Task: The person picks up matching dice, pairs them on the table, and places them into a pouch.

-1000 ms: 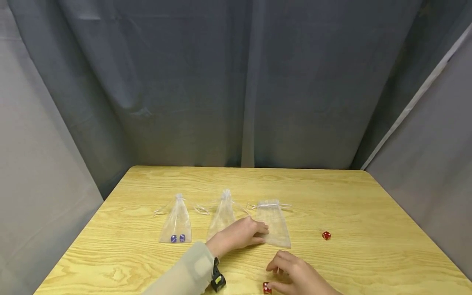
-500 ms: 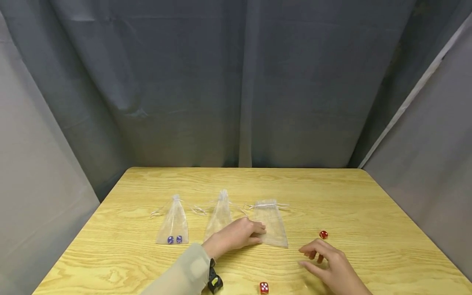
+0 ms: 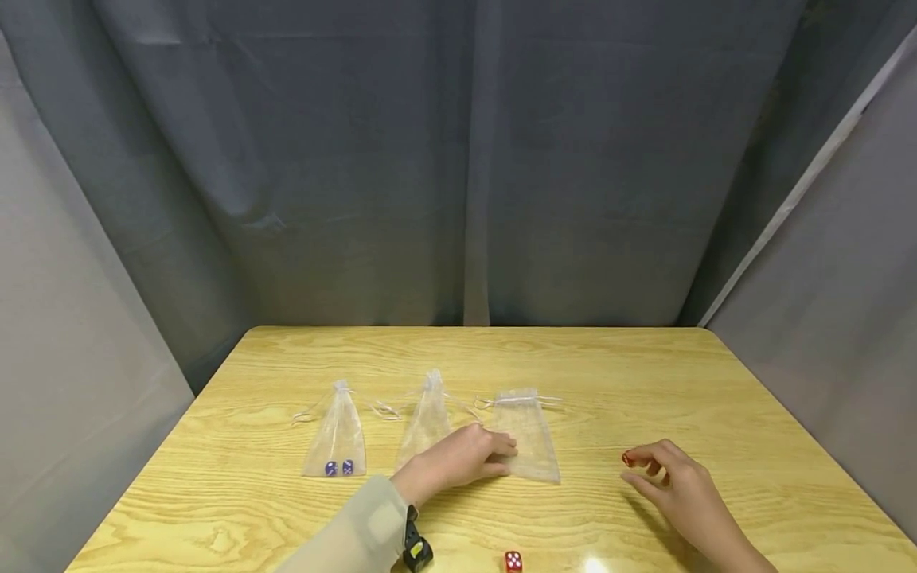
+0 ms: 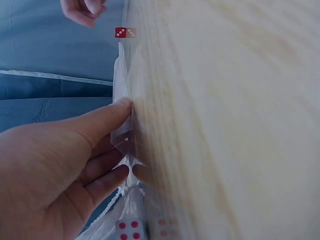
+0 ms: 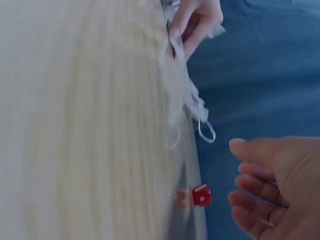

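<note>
My left hand [image 3: 466,455] reaches over the middle bag, fingertips and thumb resting at the left side of the right-hand white organza drawstring bag [image 3: 532,442]. The left wrist view shows its thumb [image 4: 117,114] at the sheer fabric, apart from the lower fingers. My right hand [image 3: 677,481] is close beside a red die [image 3: 627,459], fingers loosely bent and partly over it in the head view. In the right wrist view, a gap separates that red die [image 5: 202,195] from the fingers. Another red die [image 3: 513,560] lies near the front edge.
On the left, an organza bag [image 3: 337,434] holds two blue dice [image 3: 340,467]. The middle organza bag [image 3: 428,418] is partly hidden by my left hand. Beside it, the left wrist view shows a pale die with red pips [image 4: 131,230]. Grey curtains [image 3: 372,159] surround the wooden table [image 3: 595,358].
My right hand has moved away from the front red die, rightward and farther across the table to the other red die. My left hand has stayed at the right-hand bag.
</note>
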The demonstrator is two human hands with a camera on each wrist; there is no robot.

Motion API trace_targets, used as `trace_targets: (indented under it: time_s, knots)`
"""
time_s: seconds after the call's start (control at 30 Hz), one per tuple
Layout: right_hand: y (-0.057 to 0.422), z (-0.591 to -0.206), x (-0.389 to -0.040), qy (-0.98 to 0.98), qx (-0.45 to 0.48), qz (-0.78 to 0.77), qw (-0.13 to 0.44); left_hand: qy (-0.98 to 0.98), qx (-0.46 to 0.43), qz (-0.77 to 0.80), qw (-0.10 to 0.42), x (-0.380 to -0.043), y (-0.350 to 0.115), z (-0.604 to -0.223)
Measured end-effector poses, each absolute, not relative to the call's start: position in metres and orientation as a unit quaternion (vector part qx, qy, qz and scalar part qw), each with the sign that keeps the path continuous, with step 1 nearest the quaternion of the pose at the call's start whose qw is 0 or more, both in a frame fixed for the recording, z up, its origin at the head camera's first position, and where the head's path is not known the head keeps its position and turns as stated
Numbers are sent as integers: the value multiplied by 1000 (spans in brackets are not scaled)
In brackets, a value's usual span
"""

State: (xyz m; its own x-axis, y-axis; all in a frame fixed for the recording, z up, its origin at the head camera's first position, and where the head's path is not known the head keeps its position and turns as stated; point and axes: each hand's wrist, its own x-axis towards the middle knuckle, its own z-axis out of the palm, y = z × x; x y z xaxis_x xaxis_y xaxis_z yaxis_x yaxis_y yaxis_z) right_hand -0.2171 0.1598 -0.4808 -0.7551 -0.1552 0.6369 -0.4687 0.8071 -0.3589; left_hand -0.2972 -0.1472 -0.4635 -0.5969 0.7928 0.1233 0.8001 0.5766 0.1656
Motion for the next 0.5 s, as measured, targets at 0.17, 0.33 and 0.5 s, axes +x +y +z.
trace_targets:
  time_s: [0.17, 0.33, 0.5]
  knots:
    - [171, -482, -228, -929, 131, 240, 248, -888, -449, -101, 18, -297, -148, -464]
    - [177, -482, -236, -952, 94, 236, 172, -887, -451, -101, 19, -298, -148, -464]
    - [178, -486, -243, -964, 80, 215, 131, -884, -456, -100, 23, -298, -149, -464]
